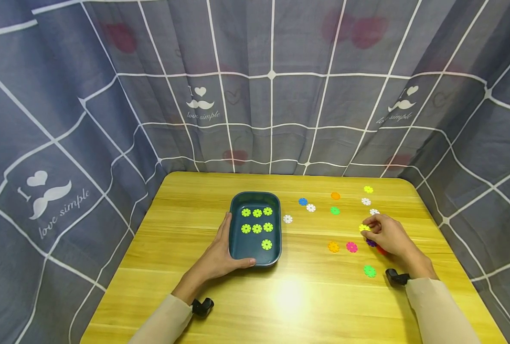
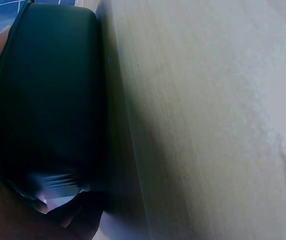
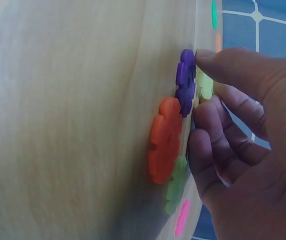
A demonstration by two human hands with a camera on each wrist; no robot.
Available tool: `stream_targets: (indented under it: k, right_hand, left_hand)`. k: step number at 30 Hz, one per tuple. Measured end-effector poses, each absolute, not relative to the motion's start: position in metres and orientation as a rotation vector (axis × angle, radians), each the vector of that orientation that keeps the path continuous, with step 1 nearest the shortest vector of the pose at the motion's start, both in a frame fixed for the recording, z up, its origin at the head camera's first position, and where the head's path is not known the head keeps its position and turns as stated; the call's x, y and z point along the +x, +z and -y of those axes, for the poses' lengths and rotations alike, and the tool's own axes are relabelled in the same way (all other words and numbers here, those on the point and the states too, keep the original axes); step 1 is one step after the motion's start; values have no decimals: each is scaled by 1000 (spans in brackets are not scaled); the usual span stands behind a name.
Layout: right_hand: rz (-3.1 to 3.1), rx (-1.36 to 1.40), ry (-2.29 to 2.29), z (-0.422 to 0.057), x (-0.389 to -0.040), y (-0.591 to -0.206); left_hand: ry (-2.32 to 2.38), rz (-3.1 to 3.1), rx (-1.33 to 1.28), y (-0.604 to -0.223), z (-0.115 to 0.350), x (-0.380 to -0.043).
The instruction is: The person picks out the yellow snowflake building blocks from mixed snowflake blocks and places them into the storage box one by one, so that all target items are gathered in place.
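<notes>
A dark blue-green tray (image 1: 255, 255) lies on the table, with several yellow-green snowflake discs (image 1: 257, 229) laid in rows inside. My left hand (image 1: 216, 255) holds its near left corner, fingers along the left wall and thumb over the near rim; the left wrist view shows the tray's dark wall (image 2: 53, 95) beside that hand. On the right, my right hand (image 1: 388, 235) pinches a yellow snowflake disc (image 1: 364, 228) between thumb and finger, low over the table. Close by this hand lie a purple disc (image 3: 185, 82) and an orange-red disc (image 3: 165, 140), the latter partly hidden in the head view.
Loose discs are scattered right of the tray: white (image 1: 287, 219), blue (image 1: 302, 201), green (image 1: 334, 210), orange (image 1: 334, 247), pink (image 1: 351, 247), and another green disc (image 1: 369, 271) nearer. A grey checked curtain (image 1: 246, 105) surrounds the wooden table (image 1: 173, 191) at the back and sides.
</notes>
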State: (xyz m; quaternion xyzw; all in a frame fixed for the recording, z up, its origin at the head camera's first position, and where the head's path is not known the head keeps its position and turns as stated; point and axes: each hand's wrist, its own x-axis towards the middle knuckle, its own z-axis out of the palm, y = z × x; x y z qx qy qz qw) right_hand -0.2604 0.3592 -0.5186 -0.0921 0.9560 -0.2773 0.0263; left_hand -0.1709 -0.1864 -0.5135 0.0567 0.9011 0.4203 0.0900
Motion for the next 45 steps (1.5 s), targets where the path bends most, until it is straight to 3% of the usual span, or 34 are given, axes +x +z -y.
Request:
stream_targets:
  k: [45]
  right_hand:
    - [-2992, -466, -894, -345, -258, -517]
  left_hand:
    - [1290, -2672, 202, -513, 187, -171]
